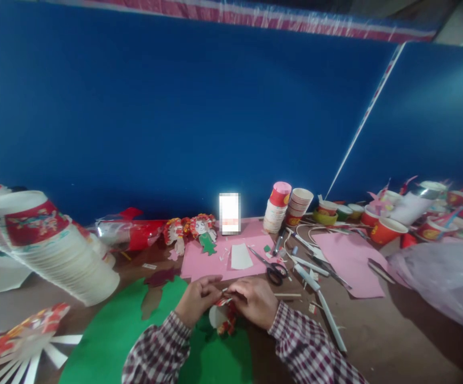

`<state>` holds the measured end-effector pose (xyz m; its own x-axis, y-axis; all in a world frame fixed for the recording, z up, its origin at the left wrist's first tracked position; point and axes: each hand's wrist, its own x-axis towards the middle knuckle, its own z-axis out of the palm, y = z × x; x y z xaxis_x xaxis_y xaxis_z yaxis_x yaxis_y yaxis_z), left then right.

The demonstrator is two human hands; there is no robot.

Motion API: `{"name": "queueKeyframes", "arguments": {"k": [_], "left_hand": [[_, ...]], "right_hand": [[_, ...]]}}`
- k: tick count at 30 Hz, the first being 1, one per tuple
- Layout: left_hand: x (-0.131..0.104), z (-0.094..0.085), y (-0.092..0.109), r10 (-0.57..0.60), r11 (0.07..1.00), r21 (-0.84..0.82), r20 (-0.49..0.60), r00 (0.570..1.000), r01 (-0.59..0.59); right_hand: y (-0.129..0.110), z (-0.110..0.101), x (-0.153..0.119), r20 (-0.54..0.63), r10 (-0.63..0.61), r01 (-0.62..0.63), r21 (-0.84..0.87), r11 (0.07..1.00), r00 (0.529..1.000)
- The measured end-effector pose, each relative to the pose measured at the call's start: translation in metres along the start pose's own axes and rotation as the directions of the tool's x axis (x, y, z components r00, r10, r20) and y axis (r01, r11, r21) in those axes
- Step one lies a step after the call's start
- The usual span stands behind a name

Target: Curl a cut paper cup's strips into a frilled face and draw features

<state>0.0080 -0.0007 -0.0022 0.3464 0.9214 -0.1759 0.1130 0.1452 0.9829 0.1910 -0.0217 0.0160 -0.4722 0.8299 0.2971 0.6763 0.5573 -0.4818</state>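
Note:
Low in the middle of the head view, my left hand (198, 300) and my right hand (255, 300) meet with closed fingers on a small red and white paper craft piece (226, 316). The piece has a white round part and curled red-orange strips, and it hangs over green paper (127, 325). Pink paper (211, 265) lies just beyond my hands, with a white paper piece (241, 257) on it. Black-handled scissors (275, 272) rest at its right edge. Two paper figures (203, 232) with red frilled edges are behind my left hand.
Leaning stacks of paper cups (71, 256) fill the left side. Upright cup stacks (275, 210) stand near the blue wall (175, 106). Glue guns (307, 277), more pink paper (347, 261), a clear plastic bag (443, 282) and red cups (389, 230) are on the right.

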Motion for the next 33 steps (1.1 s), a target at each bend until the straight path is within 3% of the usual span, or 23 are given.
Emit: {"name": "queueKeyframes", "arguments": {"k": [9,33], "left_hand": [[-0.0003,-0.0063,-0.0015,-0.077,0.962,-0.257,0.070,0.995,0.092],[0.0005,-0.0007,0.0017,-0.003,0.988,-0.152,0.004,1.000,0.003]], "right_hand": [[-0.0086,0.0012,-0.0031,-0.036,-0.037,0.036,-0.037,0.999,0.999],[-0.0081,0.0070,-0.0028,-0.054,-0.023,0.017,-0.108,0.994,0.998]]}}
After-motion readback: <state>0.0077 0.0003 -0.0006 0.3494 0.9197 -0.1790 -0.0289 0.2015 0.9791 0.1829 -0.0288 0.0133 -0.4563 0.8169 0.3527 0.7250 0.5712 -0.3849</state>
